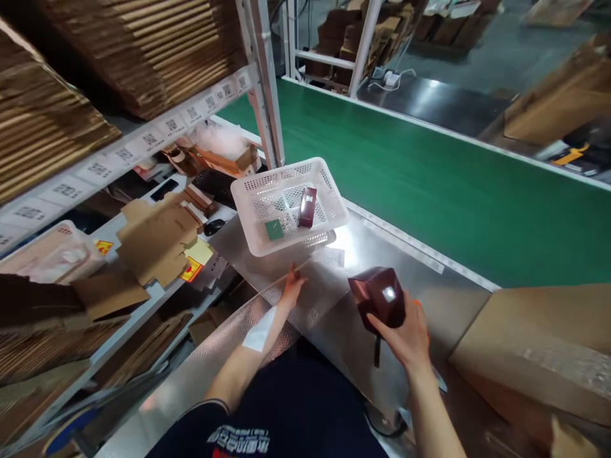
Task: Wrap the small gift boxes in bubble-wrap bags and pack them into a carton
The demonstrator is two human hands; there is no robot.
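My right hand [405, 331] is closed around a dark red box [379, 296], holding it tilted over the metal table; a bright glint or label shows on its side. Something orange shows behind the fingers, too hidden to name. My left hand [293, 286] has its fingers drawn together at the edge of a sheet of clear bubble wrap [224, 340], which runs across the table toward the lower left. A white patch covers the left forearm. Beyond both hands stands a white plastic basket [248, 219], with a slim dark red box [308, 208] and a green square [274, 229] inside.
A green conveyor belt [429, 172] runs behind the metal table [429, 286]. At right stands a large cardboard box [539, 350]. On the left, a shelf [124, 152] holds stacked flat cartons; below it are an opened carton [157, 235] and a black mouse [214, 226].
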